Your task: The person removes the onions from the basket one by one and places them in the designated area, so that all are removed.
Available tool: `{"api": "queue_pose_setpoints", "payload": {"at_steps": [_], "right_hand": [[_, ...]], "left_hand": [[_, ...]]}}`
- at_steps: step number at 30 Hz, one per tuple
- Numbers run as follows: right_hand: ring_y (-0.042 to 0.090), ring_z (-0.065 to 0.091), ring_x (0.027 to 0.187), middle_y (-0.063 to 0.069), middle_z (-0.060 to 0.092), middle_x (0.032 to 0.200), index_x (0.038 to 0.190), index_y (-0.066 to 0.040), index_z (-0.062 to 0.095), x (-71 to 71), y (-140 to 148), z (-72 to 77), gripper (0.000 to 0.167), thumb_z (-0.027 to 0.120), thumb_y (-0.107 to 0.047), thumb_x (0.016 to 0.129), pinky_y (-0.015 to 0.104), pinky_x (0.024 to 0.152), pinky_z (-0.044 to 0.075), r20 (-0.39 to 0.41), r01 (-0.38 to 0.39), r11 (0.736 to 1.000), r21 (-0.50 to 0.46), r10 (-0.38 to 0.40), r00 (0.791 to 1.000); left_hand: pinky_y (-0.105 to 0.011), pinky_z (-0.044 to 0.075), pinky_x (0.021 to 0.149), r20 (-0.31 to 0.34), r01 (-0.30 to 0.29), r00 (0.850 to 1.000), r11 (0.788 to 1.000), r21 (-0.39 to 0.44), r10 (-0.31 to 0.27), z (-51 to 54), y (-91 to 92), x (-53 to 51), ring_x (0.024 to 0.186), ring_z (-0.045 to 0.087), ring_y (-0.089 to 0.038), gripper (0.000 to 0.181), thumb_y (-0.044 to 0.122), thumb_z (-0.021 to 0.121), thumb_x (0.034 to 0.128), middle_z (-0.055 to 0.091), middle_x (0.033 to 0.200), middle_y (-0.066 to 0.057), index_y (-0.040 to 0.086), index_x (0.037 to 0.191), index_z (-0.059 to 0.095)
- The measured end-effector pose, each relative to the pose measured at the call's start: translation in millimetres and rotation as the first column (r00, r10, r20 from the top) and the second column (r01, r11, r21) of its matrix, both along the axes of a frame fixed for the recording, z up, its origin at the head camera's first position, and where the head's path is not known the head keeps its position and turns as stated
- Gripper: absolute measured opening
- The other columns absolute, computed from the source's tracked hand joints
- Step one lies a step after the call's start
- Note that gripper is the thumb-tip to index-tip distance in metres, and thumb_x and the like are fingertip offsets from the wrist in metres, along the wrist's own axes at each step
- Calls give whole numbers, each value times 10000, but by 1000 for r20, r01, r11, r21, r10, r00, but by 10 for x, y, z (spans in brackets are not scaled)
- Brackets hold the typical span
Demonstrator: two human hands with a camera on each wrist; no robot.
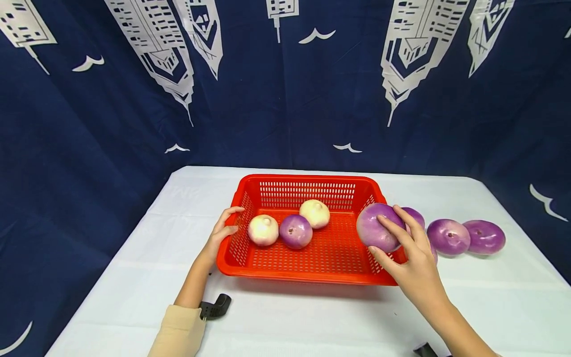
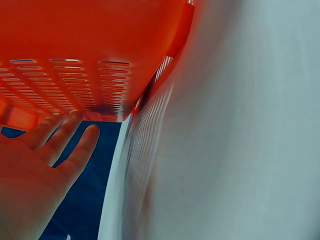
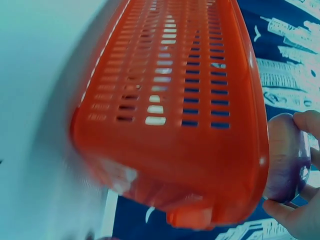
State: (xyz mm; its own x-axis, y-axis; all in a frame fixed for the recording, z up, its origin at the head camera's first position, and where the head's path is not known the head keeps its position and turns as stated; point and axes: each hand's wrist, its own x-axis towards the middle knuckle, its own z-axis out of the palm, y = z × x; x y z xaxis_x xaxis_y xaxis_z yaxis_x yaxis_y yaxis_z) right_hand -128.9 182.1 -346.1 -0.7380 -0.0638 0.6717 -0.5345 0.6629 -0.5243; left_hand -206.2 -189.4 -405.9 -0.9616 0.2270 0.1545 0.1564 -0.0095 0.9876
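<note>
A red plastic basket (image 1: 308,275) with slotted walls stands on the table. Inside, towards its left, lie two white onions (image 1: 263,230) and a purple onion (image 1: 296,231). My left hand (image 1: 217,243) holds the basket's left rim, two digits over the edge. In the left wrist view other fingers (image 2: 80,150) extend below the basket's outer wall. With spread fingers and thumb, my right hand (image 1: 417,265) grips a larger purple onion (image 1: 376,228) above the basket's right end. The right wrist view shows this held onion (image 3: 286,157) just beyond the rim, partly hidden.
Several more purple onions (image 1: 448,237) lie on the white tabletop (image 1: 482,297) right of the basket, some partly hidden by the right hand. A dark blue patterned cloth (image 1: 285,99) hangs behind the table. A black wrist device (image 1: 216,306) sits at the left forearm.
</note>
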Motion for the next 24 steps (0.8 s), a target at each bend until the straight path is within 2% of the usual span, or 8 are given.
{"api": "queue_pose_setpoints", "payload": {"at_steps": [4, 8, 10, 12, 15, 17, 22, 24], "right_hand": [[305, 370, 1215, 102, 394, 1377, 1213, -141, 581, 26, 97, -22, 649, 755, 53, 619, -41, 885, 231, 30, 44, 999, 1, -44, 999], [351, 373, 1201, 95, 378, 1393, 1220, -148, 575, 49, 181, -57, 638, 753, 32, 634, -8, 921, 208, 58, 72, 997, 0, -72, 996], [368, 365, 1206, 107, 376, 1393, 1215, -138, 576, 50, 222, -75, 629, 752, 29, 635, 153, 1033, 271, 64, 79, 997, -1, -78, 995], [388, 350, 1213, 119, 372, 1394, 1210, -132, 578, 47, 267, -92, 622, 751, 27, 634, 378, 1072, 287, 67, 86, 996, -4, -85, 994], [420, 323, 1226, 156, 369, 1386, 1209, -114, 576, 46, 342, -116, 622, 746, 40, 630, 638, 966, 255, 73, 101, 995, -10, -100, 992], [415, 314, 1243, 159, 365, 1389, 1222, -125, 569, 58, 391, -137, 627, 744, 31, 641, 584, 1020, 248, 91, 132, 991, -3, -131, 987], [392, 289, 1280, 167, 347, 1397, 1266, -129, 535, 103, 511, -199, 611, 731, -25, 697, 563, 1012, 268, 155, 211, 977, 15, -211, 965], [382, 281, 1292, 170, 342, 1396, 1276, -116, 524, 114, 563, -227, 600, 722, -37, 715, 463, 1059, 280, 171, 236, 972, 9, -234, 957]], "left_hand": [[-285, 449, 816, 4, -8, 1000, 1000, -8, 8, -2, -2, 4, 1107, 407, -239, 509, 66, 311, 811, 303, 1328, -157, 51, 1320, 300], [-273, 444, 824, -2, -12, 1000, 1000, -10, 12, 0, -1, 3, 1116, 400, -235, 512, 63, 311, 807, 306, 1328, -151, 50, 1319, 305], [-272, 440, 826, -8, -12, 1000, 1000, -9, 12, -1, 0, -1, 1116, 397, -237, 518, 59, 310, 802, 305, 1330, -151, 46, 1320, 304], [-267, 428, 836, -17, -17, 1000, 1000, -16, 16, -4, 3, -8, 1119, 391, -237, 522, 55, 313, 799, 306, 1336, -150, 41, 1321, 308], [-265, 411, 854, -23, -18, 1000, 1000, -22, 17, -8, 6, -16, 1127, 384, -234, 527, 54, 314, 795, 310, 1339, -149, 40, 1323, 310], [-262, 404, 866, -23, -19, 1000, 1000, -22, 19, -9, 7, -17, 1132, 385, -227, 528, 52, 312, 794, 315, 1338, -150, 40, 1322, 313], [-264, 413, 862, -13, -16, 1000, 1000, -9, 16, -10, 3, -5, 1129, 399, -222, 526, 47, 305, 794, 321, 1333, -165, 40, 1321, 308], [-267, 418, 856, -11, -15, 1000, 1000, -6, 15, -10, 1, 1, 1127, 401, -228, 523, 46, 307, 796, 320, 1332, -171, 41, 1319, 308]]}}
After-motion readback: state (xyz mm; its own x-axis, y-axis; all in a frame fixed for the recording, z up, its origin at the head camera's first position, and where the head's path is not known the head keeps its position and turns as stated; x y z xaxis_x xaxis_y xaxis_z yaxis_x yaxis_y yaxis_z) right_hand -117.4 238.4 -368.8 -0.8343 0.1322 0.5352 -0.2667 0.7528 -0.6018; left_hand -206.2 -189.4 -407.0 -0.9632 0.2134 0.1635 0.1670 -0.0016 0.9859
